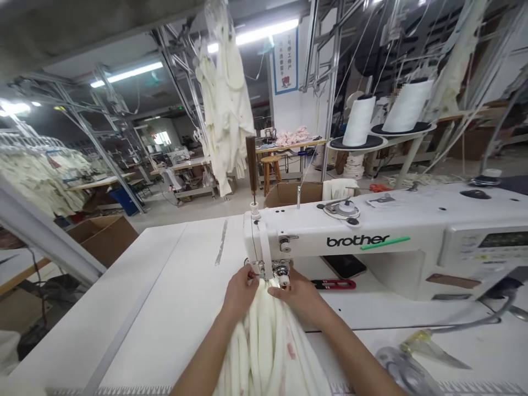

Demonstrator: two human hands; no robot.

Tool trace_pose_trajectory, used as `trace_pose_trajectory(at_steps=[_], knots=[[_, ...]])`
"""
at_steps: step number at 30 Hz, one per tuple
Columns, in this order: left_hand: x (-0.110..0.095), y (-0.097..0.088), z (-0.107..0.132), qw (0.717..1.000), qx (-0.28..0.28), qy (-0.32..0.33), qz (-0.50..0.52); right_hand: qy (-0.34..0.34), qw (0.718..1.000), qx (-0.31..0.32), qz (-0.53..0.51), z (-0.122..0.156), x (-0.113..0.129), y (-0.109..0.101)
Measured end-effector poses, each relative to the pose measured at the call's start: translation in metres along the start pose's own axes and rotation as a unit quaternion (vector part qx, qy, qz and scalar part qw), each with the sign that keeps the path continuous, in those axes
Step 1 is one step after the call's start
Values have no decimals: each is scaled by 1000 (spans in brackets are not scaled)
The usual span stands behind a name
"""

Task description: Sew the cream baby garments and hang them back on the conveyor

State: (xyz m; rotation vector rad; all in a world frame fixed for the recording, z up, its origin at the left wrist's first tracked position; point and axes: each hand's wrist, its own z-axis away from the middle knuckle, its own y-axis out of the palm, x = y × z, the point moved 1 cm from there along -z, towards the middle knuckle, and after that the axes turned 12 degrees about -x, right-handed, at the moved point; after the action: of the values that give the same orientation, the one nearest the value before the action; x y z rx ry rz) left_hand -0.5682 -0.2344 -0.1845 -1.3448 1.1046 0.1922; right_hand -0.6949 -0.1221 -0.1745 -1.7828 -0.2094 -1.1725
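Note:
A bunched cream fabric (pixel 270 341) with faint red marks lies on the white table (pixel 173 297) in front of me, its top edge under the needle area of a white Brother sewing machine (pixel 371 236). My left hand (pixel 240 291) pinches the fabric's top left edge just beside the presser foot (pixel 275 270). On the right side of the foot, my right hand (pixel 297 297) grips the same edge. Both forearms reach in from the bottom of the view.
Red-handled snips (pixel 335 284) and a dark phone (pixel 345 265) lie under the machine arm. Two white thread cones (pixel 359 120) stand behind it. Cream garments (pixel 225 93) hang overhead. Cardboard boxes (pixel 103 234) sit on the floor at the left, with other worktables beyond.

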Motion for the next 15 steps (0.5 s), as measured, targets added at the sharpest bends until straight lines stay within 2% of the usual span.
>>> trace_pose_trajectory(at_steps=[4, 7, 9, 12, 14, 15], knots=[[-7, -7, -7, 998, 53, -3, -17, -29, 997, 11, 77, -5, 5, 7], [-13, -24, -9, 990, 139, 3, 5, -37, 995, 26, 89, 3, 6, 5], [-19, -42, 1, 979, 202, 1, 23, -45, 994, 43, 85, 18, 8, -2], [-31, -74, 39, 951, 278, -59, 122, -72, 996, 38, -34, 48, 21, -11], [-41, -95, 78, 915, 276, -124, 269, -102, 982, 33, -157, 68, 40, -9], [-45, -105, 99, 891, 250, -155, 346, -121, 970, 34, -206, 78, 50, -6]])
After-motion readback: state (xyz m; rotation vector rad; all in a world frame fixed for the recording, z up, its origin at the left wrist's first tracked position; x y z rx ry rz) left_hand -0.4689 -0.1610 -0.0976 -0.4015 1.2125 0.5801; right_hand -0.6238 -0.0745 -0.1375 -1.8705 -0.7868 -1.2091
